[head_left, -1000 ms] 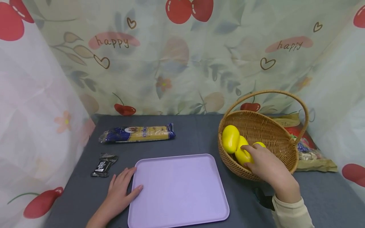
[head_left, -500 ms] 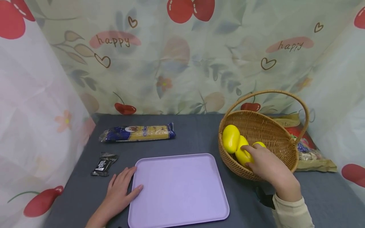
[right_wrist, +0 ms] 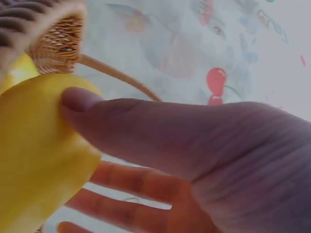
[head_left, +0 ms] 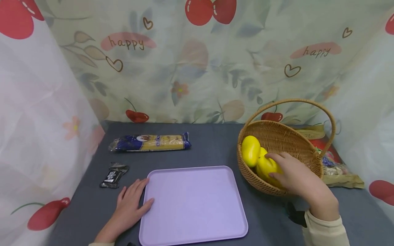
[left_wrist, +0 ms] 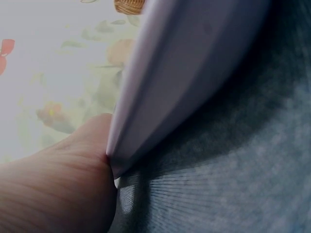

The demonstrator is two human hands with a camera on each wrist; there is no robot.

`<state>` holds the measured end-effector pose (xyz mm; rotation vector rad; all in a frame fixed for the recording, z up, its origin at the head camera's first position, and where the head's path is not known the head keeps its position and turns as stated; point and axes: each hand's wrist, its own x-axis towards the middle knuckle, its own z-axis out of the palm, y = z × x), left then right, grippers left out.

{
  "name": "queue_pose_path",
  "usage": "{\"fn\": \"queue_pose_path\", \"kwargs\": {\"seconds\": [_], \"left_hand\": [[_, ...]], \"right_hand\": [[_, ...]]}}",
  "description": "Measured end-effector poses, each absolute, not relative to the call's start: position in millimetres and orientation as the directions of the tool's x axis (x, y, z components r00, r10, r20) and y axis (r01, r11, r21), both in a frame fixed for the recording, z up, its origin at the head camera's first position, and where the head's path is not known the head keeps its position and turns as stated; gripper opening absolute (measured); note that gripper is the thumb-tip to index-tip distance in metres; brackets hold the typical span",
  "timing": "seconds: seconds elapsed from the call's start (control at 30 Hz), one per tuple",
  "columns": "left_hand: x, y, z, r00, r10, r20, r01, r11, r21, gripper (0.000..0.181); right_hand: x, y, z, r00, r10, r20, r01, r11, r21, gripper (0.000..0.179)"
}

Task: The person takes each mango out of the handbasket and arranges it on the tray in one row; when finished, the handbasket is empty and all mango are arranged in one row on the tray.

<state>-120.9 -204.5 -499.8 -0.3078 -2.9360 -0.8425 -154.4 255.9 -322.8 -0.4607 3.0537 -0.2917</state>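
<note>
Yellow, smooth fruit in the basket is pinched by the right hand; a weak hold could let it slip. The left hand, fingers extended, touches the tray.

I see yellow fruit, a brown basket, a light purple tray, and a cloth with red cherries.
</note>
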Motion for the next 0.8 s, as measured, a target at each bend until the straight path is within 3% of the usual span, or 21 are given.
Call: {"fn": "queue_pose_path", "kwargs": {"seconds": [0.3, 0.53, 0.67, 0.8], "left_hand": [[-120.6, -205.2, -500.9, -0.978, 0.165, 0.125, 0.206, 0.835, 0.51, 0.066], [-121.0, -205.9, -499.3, -0.974, 0.176, 0.144, 0.225, 0.834, 0.504, 0.067], [-120.4, -206.3, -500.6, -0.973, 0.171, 0.158, 0.228, 0.841, 0.491, 0.067], [-119.8, -204.7, -500.7, -0.974, 0.175, 0.141, 0.222, 0.855, 0.469, 0.067]], "right_hand": [[-140.0, 241.3, -290.0, -0.917, -0.366, 0.156, -0.39, 0.905, -0.169, 0.056], [-132.6, 212.2, -285.4, -0.714, -0.56, 0.419, -0.657, 0.743, -0.127, 0.06], [-135.5, 191.4, -290.5, -0.668, -0.616, 0.418, -0.727, 0.66, -0.188, 0.06], [-142.0, 168.5, -305.8, -0.667, -0.669, 0.329, -0.744, 0.571, -0.347, 0.054]]}}
